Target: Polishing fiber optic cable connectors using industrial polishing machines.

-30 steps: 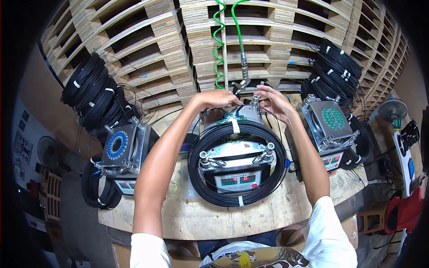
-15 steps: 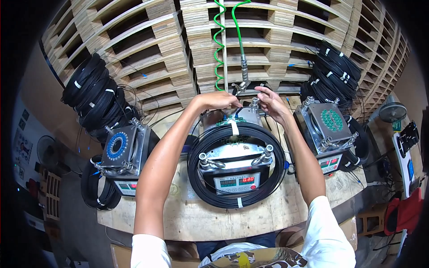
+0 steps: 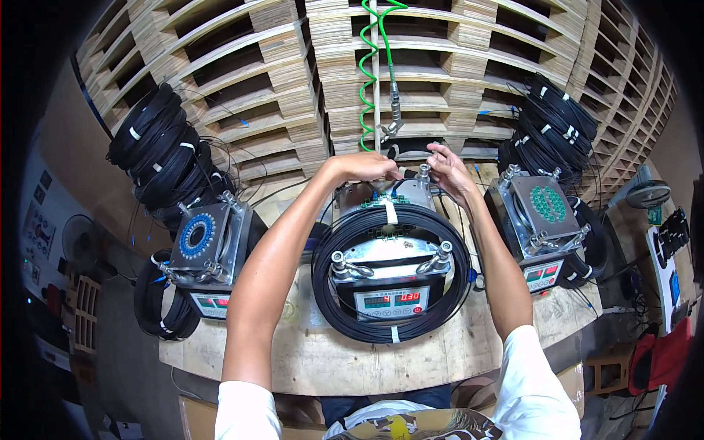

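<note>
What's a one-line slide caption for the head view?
Both hands, left hand and right hand, work at the far end of a metal test box ringed by a black cable coil.

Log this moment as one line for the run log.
left hand: on thin cable at back of middle machine | right hand: pinching same cable | black cable coil: around machine | wooden bench

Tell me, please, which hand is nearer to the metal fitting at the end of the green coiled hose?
The left hand sits just below the metal fitting of the green coiled hose; the right hand is farther off, lower and to its right.
</note>
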`<action>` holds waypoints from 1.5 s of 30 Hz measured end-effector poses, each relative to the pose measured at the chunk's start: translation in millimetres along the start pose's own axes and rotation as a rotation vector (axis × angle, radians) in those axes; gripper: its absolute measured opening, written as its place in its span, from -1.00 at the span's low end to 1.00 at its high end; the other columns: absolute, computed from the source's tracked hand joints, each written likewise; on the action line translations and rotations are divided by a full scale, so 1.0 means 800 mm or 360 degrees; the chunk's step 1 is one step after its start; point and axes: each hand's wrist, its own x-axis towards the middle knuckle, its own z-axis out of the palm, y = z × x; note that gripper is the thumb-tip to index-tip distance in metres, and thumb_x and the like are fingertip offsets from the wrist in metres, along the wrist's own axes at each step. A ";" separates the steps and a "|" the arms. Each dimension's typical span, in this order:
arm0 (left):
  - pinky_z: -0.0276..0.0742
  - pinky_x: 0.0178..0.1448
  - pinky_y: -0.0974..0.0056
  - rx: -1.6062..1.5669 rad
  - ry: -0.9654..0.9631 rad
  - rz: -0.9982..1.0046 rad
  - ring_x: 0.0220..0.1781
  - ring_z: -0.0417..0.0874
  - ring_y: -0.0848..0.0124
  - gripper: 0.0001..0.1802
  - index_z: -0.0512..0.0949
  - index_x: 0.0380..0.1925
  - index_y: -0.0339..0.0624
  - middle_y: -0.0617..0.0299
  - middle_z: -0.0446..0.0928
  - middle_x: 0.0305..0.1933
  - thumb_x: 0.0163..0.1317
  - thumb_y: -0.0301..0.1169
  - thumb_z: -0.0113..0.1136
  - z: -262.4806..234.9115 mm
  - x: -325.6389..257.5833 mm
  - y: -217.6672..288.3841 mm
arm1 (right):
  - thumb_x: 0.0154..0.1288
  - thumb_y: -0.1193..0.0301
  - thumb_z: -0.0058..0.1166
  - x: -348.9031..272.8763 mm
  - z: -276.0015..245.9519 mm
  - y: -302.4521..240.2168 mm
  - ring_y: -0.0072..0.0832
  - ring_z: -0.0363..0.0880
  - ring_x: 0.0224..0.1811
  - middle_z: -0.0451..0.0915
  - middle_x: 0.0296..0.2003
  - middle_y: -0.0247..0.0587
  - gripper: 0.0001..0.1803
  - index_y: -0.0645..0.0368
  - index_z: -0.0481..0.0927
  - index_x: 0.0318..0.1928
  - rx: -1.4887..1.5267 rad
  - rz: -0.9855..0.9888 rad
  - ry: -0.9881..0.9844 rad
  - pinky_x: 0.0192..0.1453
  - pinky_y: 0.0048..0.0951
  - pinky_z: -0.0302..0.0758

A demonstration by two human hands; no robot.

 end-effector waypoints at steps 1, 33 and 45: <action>0.44 0.33 0.21 -0.0008 0.0012 -0.0023 0.25 0.56 0.26 -0.42 0.56 0.25 -0.21 0.05 0.58 0.26 0.53 -0.14 -0.31 -0.002 -0.008 -0.002 | 0.45 0.42 0.15 -0.006 0.018 -0.004 -0.66 0.36 -0.39 0.45 -0.39 -0.42 -0.37 0.13 0.23 0.44 0.0010 0.0013 -0.0022 -0.35 -0.61 0.27; 0.64 -0.03 0.26 -0.2836 0.1529 0.0818 -0.17 0.68 0.36 -0.78 0.55 -0.05 -0.10 0.20 0.65 -0.19 0.34 -0.40 0.31 0.100 -0.068 -0.139 | 0.24 0.38 0.35 -0.077 0.077 -0.033 -0.48 0.42 -0.12 0.51 -0.06 -0.13 0.12 -0.06 -0.16 0.61 -0.0816 0.0151 -0.0008 -0.10 -0.47 0.34; 0.61 0.16 0.29 -0.2645 0.1456 0.0713 -0.05 0.67 0.33 -0.45 0.24 0.26 -0.19 0.05 0.66 0.08 0.43 -0.22 0.23 0.101 -0.091 -0.122 | 0.25 0.40 0.34 -0.080 0.075 -0.027 -0.44 0.42 -0.01 0.47 0.07 -0.04 0.09 -0.16 -0.13 0.61 -0.0673 0.0142 0.0031 0.00 -0.47 0.35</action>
